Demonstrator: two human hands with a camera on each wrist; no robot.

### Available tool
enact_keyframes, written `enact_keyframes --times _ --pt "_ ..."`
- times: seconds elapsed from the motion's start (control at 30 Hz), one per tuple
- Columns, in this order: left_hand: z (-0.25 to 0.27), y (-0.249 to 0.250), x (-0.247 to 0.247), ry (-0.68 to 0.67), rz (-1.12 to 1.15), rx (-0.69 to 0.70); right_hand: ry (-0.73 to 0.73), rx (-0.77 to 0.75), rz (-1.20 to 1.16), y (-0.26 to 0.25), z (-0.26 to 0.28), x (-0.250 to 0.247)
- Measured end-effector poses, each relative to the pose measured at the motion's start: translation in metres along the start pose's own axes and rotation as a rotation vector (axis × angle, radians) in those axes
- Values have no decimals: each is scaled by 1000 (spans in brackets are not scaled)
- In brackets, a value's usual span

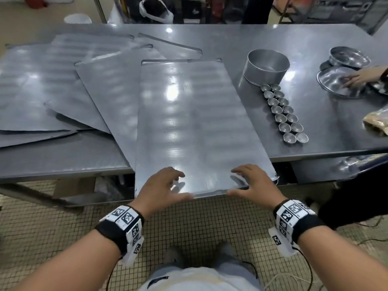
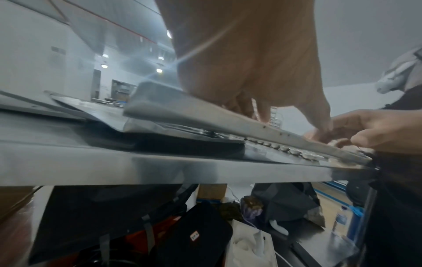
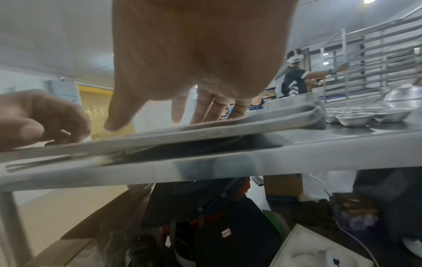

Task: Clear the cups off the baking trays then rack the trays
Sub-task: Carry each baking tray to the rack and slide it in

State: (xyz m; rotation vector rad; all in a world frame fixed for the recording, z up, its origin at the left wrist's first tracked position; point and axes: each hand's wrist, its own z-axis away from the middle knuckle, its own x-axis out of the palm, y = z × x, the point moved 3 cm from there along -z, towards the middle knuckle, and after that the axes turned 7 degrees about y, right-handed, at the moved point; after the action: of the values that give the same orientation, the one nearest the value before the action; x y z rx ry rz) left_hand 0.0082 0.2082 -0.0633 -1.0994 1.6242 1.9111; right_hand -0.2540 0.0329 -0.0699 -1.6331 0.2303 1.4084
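Note:
A large bare baking tray (image 1: 195,122) lies on the steel table (image 1: 310,43), its near end sticking out past the front edge. My left hand (image 1: 183,185) and right hand (image 1: 232,182) are both at that near end. Their fingers are spread over the top and their thumbs lie by the rim, not curled round it. In the left wrist view my left hand's (image 2: 274,115) fingers point down onto the tray (image 2: 182,110). In the right wrist view my right hand's (image 3: 160,117) fingertips touch the tray (image 3: 228,130). Several small metal cups (image 1: 283,114) stand in two rows right of the tray.
Several other trays (image 1: 63,89) lie overlapped at the left. A round tin (image 1: 267,67) stands behind the cups. Another person's hand (image 1: 357,78) rests on metal bowls at the far right. A tray rack (image 3: 376,54) stands beyond the table. Bags sit under the table.

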Motion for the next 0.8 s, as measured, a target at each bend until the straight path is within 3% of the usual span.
enact_keyframes --times 0.1,0.17,0.33,0.47,0.6,0.8 --pt "1 -17 -21 255 -78 -152 227 136 20 20 -9 -15" --pt "7 -32 -32 385 -142 -335 322 275 38 37 -17 -26" --pt "15 -50 -30 370 206 -763 251 555 -289 80 -48 -31" --pt "16 -57 -25 442 302 -795 185 522 -317 99 -58 -26" --pt "28 -56 -20 451 340 -801 183 506 -516 119 -52 -24" --pt "50 -40 0 320 285 -827 100 397 -589 134 -41 -30"
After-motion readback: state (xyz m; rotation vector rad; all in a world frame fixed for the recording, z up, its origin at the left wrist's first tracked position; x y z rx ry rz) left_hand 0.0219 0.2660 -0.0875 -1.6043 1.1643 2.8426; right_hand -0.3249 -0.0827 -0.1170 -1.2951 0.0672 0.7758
